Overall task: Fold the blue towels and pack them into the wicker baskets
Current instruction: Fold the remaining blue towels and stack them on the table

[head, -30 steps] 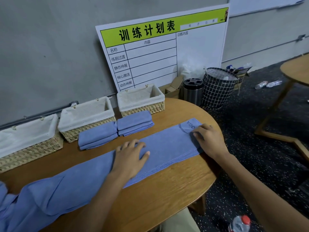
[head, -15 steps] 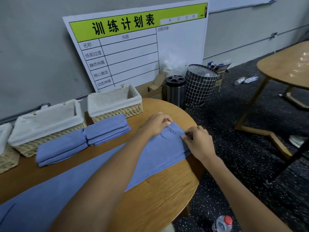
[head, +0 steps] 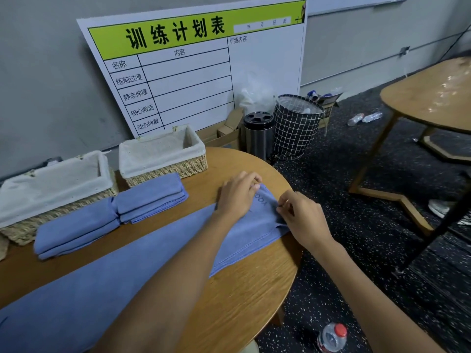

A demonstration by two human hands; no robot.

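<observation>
Fingers of both the left hand and right hand pinch the long blue towel's far end.

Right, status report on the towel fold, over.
Both hands pinch the towel at its right end. Two folded towels wait before empty baskets. Nothing in the way.

1. Both forearms are bare all the way up, no sleeves anywhere in view.
2. Left hand and right hand: no gloves, rings or watch.
3. A bit of pale beige clothing peeks out at the bottom edge.
</observation>
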